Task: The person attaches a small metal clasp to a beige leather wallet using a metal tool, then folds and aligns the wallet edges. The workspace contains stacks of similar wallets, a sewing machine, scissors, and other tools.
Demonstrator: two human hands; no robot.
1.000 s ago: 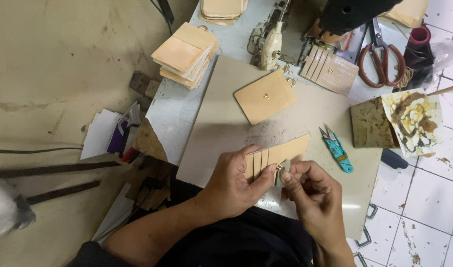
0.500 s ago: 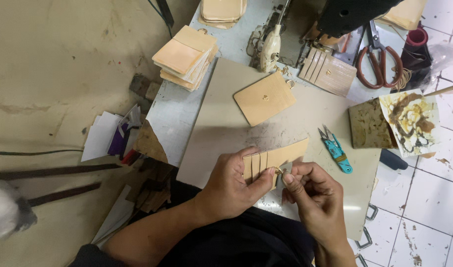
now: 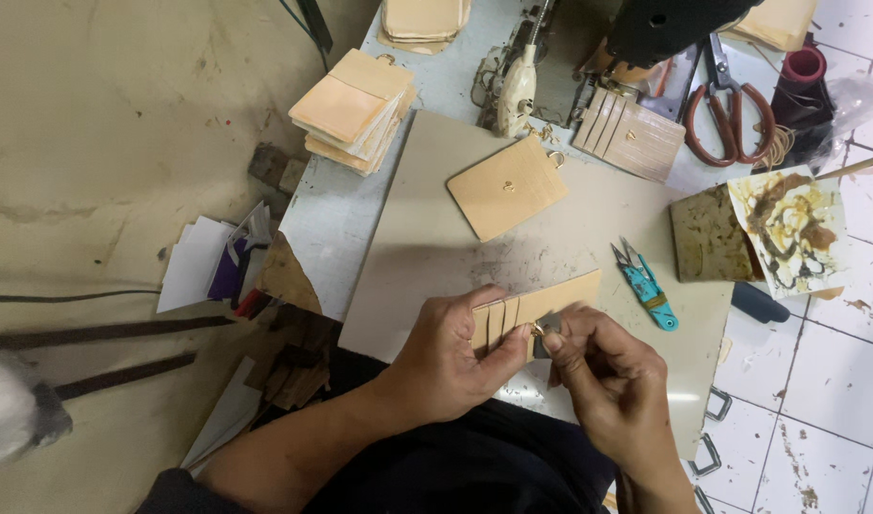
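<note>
- Head view: the left hand clamps a tan leather card holder with stepped pockets against the grey work board, thumb on top, fingers curled under its near edge.
- The holder's long axis runs from lower left to upper right, rising away from the person; its free end points toward the teal thread snips, which lie just beyond it.
- The right hand meets the holder at mid-length from the right, thumb and forefinger pressed together, pinching a small dark tab with a brass fitting at the holder's lower edge.
- Both hands touch the holder; the right hand is the one nearer the fitting.
- Against the earlier frames, hands and holder sit almost unchanged, the pinch merely closer over the fitting.
</note>
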